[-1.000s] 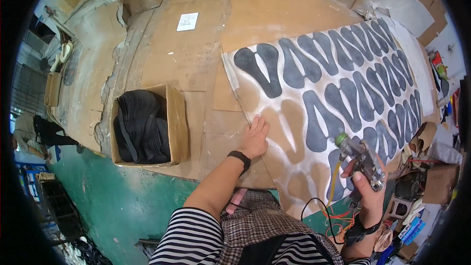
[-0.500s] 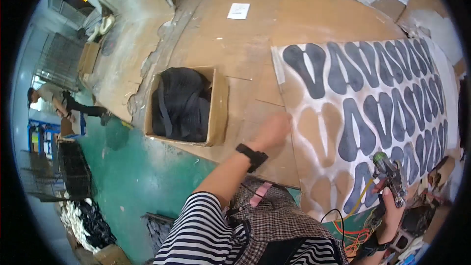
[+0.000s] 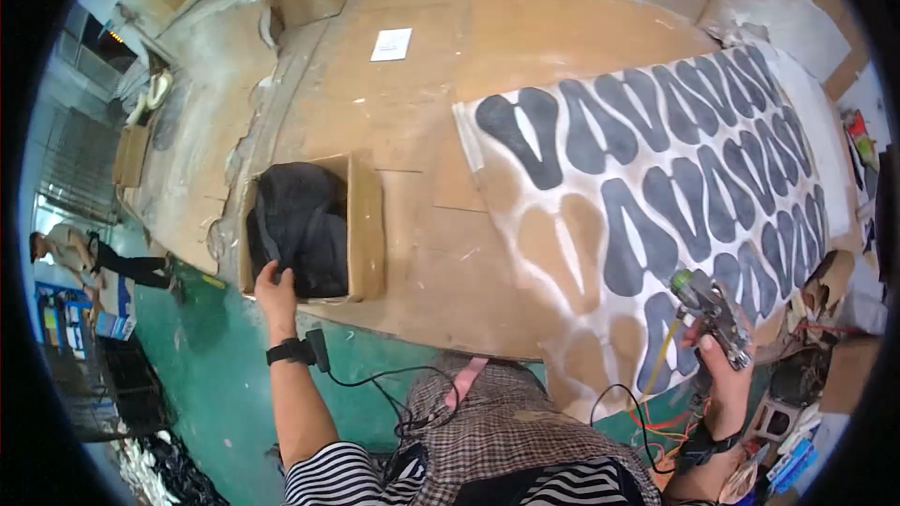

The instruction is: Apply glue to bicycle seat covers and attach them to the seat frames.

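At the near edge of an open cardboard box (image 3: 366, 234), the bent fingers of my left hand (image 3: 275, 300) close on the edge of a black insole. Dark, sole-shaped pieces (image 3: 305, 215) fill this box in a loose stack. My right hand (image 3: 727, 375) is wrapped round a metal spray gun (image 3: 717, 314) with a green part at its end. Under and beyond the gun lies a white-sprayed board (image 3: 553, 365) with rows of dark grey insoles (image 3: 637, 234). On its left side, bare brown sole-shaped outlines (image 3: 562, 248) show through the white.
A yellow hose (image 3: 663, 356) hangs from the spray gun. A black cable (image 3: 375, 375) runs from my left wristband across my checked apron. Cardboard sheets cover the table (image 3: 422, 272), with a white paper (image 3: 391, 44) farther back. At far left, a person (image 3: 103, 258) stands on the green floor.
My left hand has swung left from beside the board to the box and reached the dark pieces. The spray gun stays in my right hand. The view has shifted to the right.
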`<state>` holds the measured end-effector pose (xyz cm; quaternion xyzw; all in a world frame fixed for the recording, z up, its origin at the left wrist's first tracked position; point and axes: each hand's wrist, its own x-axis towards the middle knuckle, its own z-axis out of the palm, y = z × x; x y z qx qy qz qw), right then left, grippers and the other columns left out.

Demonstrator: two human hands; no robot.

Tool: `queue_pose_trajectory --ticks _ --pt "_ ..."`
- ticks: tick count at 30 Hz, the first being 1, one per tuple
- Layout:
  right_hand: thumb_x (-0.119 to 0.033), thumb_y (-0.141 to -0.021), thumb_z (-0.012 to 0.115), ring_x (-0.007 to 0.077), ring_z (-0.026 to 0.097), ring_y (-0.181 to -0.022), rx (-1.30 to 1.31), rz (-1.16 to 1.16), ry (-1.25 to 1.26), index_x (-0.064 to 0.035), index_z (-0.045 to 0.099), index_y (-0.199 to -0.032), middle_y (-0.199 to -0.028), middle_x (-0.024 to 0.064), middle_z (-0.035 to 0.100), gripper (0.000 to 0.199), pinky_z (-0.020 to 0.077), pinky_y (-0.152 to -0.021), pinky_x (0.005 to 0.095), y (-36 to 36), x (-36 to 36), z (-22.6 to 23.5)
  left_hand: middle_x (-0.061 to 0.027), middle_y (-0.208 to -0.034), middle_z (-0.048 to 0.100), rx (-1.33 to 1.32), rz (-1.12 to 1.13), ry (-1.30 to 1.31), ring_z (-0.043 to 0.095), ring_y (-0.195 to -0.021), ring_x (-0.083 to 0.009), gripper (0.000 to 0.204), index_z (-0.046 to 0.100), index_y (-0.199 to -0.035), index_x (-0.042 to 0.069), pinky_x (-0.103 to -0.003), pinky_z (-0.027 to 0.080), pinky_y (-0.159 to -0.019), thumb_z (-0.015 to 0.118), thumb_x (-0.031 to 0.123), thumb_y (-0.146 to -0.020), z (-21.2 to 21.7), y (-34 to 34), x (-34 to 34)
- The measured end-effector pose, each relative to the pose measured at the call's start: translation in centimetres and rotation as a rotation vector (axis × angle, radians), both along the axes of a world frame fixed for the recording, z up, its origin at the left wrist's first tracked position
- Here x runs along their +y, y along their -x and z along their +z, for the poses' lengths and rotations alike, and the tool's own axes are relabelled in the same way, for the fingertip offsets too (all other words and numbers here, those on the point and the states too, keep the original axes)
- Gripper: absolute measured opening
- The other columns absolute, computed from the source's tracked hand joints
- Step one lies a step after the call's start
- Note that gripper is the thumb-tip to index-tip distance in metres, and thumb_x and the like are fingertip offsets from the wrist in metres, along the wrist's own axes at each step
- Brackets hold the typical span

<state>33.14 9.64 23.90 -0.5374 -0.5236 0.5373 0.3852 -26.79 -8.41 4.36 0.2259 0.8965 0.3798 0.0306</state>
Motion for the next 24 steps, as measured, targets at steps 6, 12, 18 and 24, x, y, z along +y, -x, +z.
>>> queue_pose_trajectory --ticks 6,12,18,24 --pt "-0.031 -0.079 0.078 0.0177 0.063 -0.076 -0.013 0.042 0.013 0.0049 0.053 -0.125 -0.087 0.0104 0.064 0.064 0.0523 -0.072 0.0321 -0.7 -0.8 0.5 -0.0183 -0.102 0.070 0.093 0.108 0.011 0.066 -0.092 -0.0239 0.032 0.064 -0.114 -0.007 -0.033 0.050 -0.085 0.062 0.016 -0.092 0.1 -0.6 0.8" --pt "-0.031 -0.080 0.077 0.0175 0.062 -0.077 -0.020 0.097 0.011 0.0057 0.053 -0.126 -0.087 0.0108 0.064 0.064 0.0509 -0.072 0.0308 -0.9 -0.8 0.4 -0.0197 -0.110 0.069 0.243 0.142 -0.081 0.065 -0.100 -0.0255 0.036 0.063 -0.116 -0.007 -0.034 0.048 -0.090 0.057 0.022 -0.096 0.1 -1.1 0.2" --pt "-0.032 -0.080 0.075 0.0181 0.062 -0.077 0.003 0.099 -0.054 0.0061 0.053 -0.125 -0.087 0.0107 0.064 0.063 0.0505 -0.072 0.0308 -0.1 -0.4 0.4 -0.0182 -0.107 0.069 0.267 0.162 -0.176 0.065 -0.096 -0.0251 0.033 0.064 -0.112 -0.007 -0.035 0.049 -0.088 0.058 0.020 -0.096 2.8 -3.6 2.4" --pt "-0.031 -0.081 0.075 0.0181 0.062 -0.077 -0.011 0.066 -0.038 0.0055 0.052 -0.125 -0.087 0.0103 0.064 0.062 0.0504 -0.072 0.0306 -1.5 -0.8 0.7 -0.0142 -0.097 0.068 0.348 0.129 -0.263 0.061 -0.084 -0.0227 0.029 0.063 -0.106 -0.007 -0.035 0.048 -0.081 0.059 0.020 -0.096 6.2 -5.5 3.9"
